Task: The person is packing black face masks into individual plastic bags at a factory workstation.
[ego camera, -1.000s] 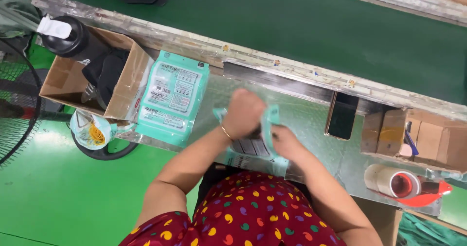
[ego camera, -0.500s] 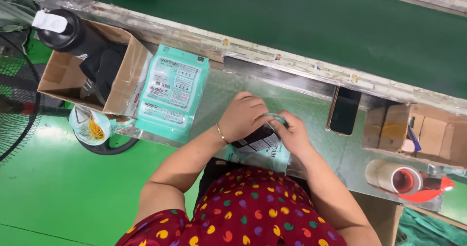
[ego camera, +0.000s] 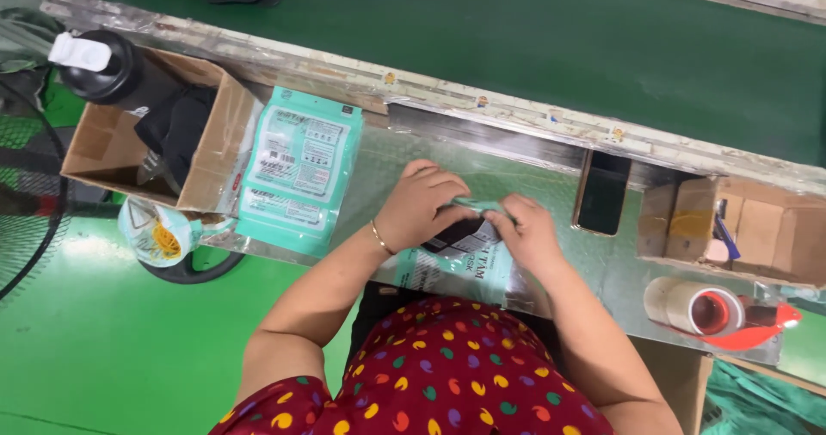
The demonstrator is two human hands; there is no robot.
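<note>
**Both hands on a teal pouch at the metal bench**

The left hand (ego camera: 423, 204) and the right hand (ego camera: 527, 232) both close their fingers on a folded teal pouch (ego camera: 460, 263) lying at the near edge of the metal bench (ego camera: 551, 172) (a stack of matching pouches (ego camera: 299, 170) sits to the left, beside an open cardboard box (ego camera: 151, 138))
</note>
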